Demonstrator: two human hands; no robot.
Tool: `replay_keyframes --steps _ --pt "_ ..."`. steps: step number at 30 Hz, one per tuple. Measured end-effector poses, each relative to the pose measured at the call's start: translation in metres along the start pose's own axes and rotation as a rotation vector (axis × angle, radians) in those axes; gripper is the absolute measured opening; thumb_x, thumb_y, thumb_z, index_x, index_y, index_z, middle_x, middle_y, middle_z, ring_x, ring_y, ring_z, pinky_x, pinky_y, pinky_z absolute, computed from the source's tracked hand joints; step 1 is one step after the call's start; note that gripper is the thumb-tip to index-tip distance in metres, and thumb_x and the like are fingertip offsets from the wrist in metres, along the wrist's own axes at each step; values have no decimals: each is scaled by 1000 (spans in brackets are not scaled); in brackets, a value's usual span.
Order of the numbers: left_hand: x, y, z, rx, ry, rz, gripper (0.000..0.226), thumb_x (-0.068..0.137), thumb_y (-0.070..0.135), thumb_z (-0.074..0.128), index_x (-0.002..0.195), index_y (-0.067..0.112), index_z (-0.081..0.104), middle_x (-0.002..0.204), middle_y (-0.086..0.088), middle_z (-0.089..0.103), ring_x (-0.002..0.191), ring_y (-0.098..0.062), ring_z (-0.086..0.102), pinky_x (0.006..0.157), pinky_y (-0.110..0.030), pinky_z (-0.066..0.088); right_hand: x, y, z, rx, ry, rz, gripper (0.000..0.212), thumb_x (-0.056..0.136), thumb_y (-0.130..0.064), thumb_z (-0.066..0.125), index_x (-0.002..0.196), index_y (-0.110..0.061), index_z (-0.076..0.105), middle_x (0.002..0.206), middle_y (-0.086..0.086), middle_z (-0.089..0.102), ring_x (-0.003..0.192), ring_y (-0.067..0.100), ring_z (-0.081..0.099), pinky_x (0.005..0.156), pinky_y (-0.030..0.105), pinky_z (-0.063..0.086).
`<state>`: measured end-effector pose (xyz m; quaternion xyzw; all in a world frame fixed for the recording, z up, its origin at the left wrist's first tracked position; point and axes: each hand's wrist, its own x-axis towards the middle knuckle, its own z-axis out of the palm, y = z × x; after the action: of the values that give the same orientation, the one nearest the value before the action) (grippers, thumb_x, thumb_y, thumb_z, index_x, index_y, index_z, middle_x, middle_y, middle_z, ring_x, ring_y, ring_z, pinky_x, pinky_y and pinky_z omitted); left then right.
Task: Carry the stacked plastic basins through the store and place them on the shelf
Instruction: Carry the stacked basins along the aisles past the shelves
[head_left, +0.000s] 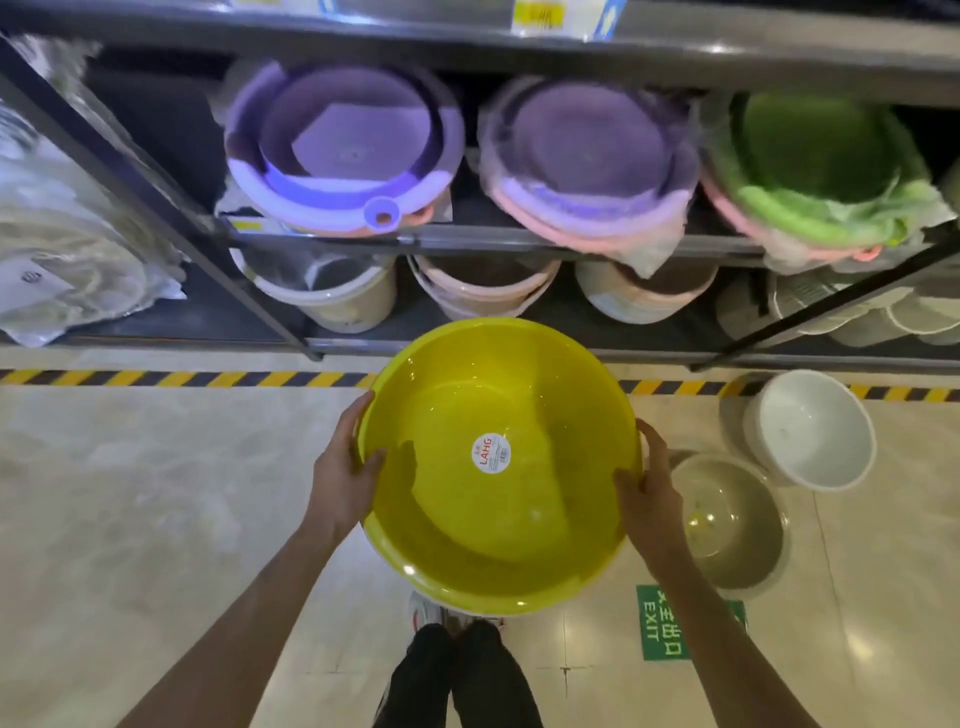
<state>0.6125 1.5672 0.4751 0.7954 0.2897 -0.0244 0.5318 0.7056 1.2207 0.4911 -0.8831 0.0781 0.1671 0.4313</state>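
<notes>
I hold a stack of yellow plastic basins (519, 525) at waist height in front of me, with a round white label in the top one. My left hand (345, 467) grips the left rim, thumb inside the basin. My right hand (647, 488) grips the right rim the same way. The dark metal shelf (467, 240) stands straight ahead. Its middle level holds purple basins (348, 150), wrapped purple and pink basins (587, 161) and green basins (821, 166).
The bottom level holds pale buckets (337, 296) and pink tubs (483, 291). On the floor to my right lie a beige basin (732, 525) and a white basin (810, 431). Black-and-yellow tape (182, 378) runs along the shelf foot. A green exit sign (662, 629) marks the floor.
</notes>
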Motion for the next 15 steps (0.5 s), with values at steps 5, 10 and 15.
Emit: replay_keyframes --steps 5,10,15 --pt "33 -40 33 19 -66 -28 70 84 51 56 146 52 23 145 27 33 128 -22 45 103 -42 41 34 53 43 29 0 70 60 94 2 46 144 -28 32 96 -5 62 65 24 64 46 23 53" --pt "75 -117 81 -15 -96 -235 84 74 20 50 146 56 25 142 16 39 129 -26 44 102 -56 46 75 135 104 10 -47 202 65 90 6 47 139 -33 29 84 8 63 59 29 63 43 22 49" --pt "110 -209 131 10 -112 -241 81 77 18 51 143 56 26 138 20 38 123 -18 41 103 -51 41 110 227 172 -46 -92 271 68 94 0 51 147 -32 22 88 3 65 59 22 65 49 32 57"
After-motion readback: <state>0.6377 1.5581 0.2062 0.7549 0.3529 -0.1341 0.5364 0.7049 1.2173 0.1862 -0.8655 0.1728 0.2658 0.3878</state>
